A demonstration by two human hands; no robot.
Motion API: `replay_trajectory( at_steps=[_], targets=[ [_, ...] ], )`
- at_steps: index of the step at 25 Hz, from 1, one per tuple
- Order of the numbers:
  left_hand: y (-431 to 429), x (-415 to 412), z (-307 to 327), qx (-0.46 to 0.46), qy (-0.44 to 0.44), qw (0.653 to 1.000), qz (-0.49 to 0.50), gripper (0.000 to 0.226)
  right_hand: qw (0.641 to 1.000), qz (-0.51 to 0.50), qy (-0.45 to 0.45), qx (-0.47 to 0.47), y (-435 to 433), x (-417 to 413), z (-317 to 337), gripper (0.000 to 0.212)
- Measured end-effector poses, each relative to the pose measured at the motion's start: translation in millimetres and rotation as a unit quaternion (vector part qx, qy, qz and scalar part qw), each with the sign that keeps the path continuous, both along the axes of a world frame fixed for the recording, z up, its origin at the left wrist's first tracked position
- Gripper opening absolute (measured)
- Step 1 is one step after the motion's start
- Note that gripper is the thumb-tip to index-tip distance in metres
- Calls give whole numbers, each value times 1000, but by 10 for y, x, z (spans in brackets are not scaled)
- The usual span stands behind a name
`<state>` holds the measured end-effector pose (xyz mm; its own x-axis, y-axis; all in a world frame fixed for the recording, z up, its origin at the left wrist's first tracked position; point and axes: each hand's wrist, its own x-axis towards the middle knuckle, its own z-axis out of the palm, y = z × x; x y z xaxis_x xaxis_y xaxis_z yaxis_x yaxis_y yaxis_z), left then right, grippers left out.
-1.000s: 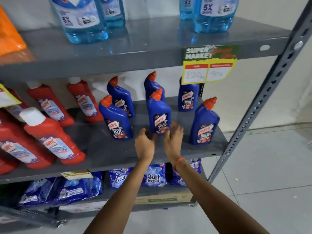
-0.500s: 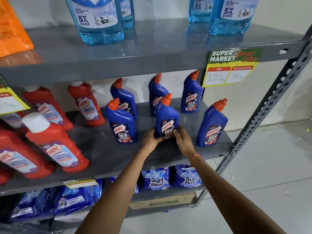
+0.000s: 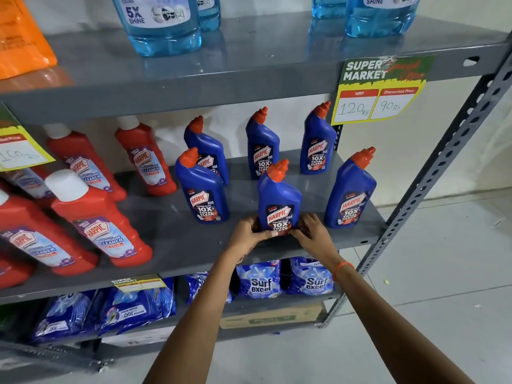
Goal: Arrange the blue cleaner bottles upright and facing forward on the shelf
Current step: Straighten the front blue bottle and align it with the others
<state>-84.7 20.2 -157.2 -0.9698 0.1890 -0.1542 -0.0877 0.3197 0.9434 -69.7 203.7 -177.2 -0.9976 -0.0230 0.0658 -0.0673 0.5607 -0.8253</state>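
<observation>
Several blue cleaner bottles with orange caps stand upright on the grey middle shelf (image 3: 177, 245), labels facing me. The front middle bottle (image 3: 279, 195) stands near the shelf's front edge, and both hands grip its base: my left hand (image 3: 246, 236) on its left side, my right hand (image 3: 313, 234) on its right. A front left bottle (image 3: 201, 187) and a front right bottle (image 3: 350, 189) flank it. Three more stand behind: back left (image 3: 207, 151), back middle (image 3: 261, 142), back right (image 3: 317, 139).
Red cleaner bottles (image 3: 97, 217) fill the left half of the same shelf. Pale blue liquid bottles (image 3: 160, 23) stand on the shelf above, where a price tag (image 3: 379, 90) hangs. Blue detergent packs (image 3: 260, 278) lie below. A slotted steel upright (image 3: 443, 162) bounds the right side.
Both hands closed on the base of the front middle bottle and drew it forward toward the shelf's front edge. The camera moved closer.
</observation>
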Motion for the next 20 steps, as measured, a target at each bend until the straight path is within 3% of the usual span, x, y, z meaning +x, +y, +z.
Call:
replay_trajectory(
  at_steps=[12,14,16,18,20],
  targets=[
    [-13,-4,-23,7,-4,1000,0,41,997,46,-53,-30,51,-6,-13,48],
    [-22,-1,-24,33,-32,999,-1,46,999,4,-32,-44,-7,67,8,53],
    [-21,30,-6,83,-60,995,-1,49,989,-115,53,-69,-115,220,-5,40],
    [-11,122,25,117,-6,990,76,44,970,-172,122,-126,-317,392,51,19],
    [-35,243,82,112,146,954,237,39,970,-125,145,-149,-597,457,201,27]
  ],
)
